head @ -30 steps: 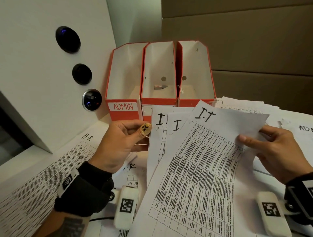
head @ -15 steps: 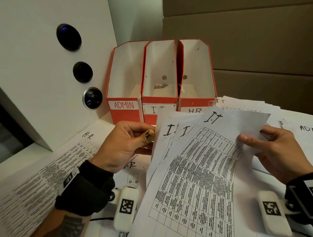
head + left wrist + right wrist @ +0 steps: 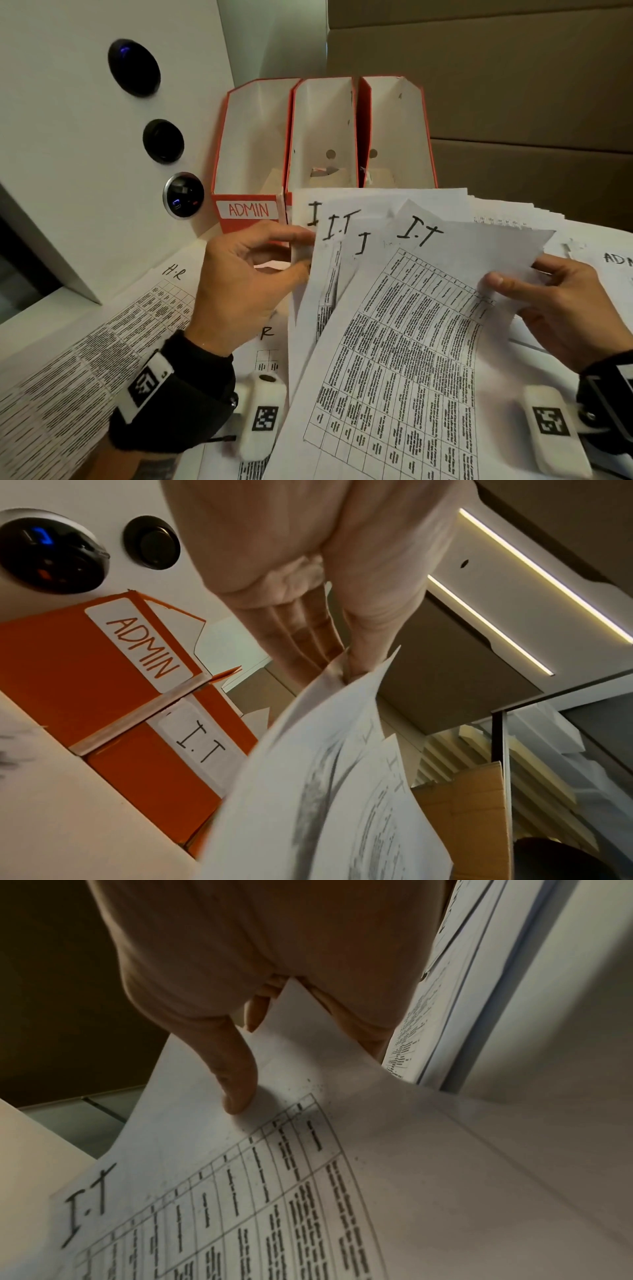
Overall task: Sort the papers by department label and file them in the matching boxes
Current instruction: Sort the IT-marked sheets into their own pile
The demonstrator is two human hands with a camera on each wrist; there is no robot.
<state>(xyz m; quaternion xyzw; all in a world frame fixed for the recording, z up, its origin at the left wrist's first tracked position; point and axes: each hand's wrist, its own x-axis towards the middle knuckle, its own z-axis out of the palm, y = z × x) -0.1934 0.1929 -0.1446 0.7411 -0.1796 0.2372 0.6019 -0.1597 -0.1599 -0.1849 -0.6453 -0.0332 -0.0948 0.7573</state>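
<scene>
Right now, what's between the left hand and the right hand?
A fan of I.T-labelled sheets spans the gap. The left hand pinches its left edge, the right hand holds the top sheet's right edge. The head view shows this best.

On my left wrist (image 3: 178, 394) I wear a black cuff with a white tag bearing a black square code at its 9 o'clock side. A white block (image 3: 262, 416) with a printed black-and-white code hangs at the cuff's 3 o'clock. My forearm shows a dark tattoo at 6 o'clock. My right wrist (image 3: 609, 397) carries a black strap and a matching white coded block (image 3: 551, 431).
</scene>
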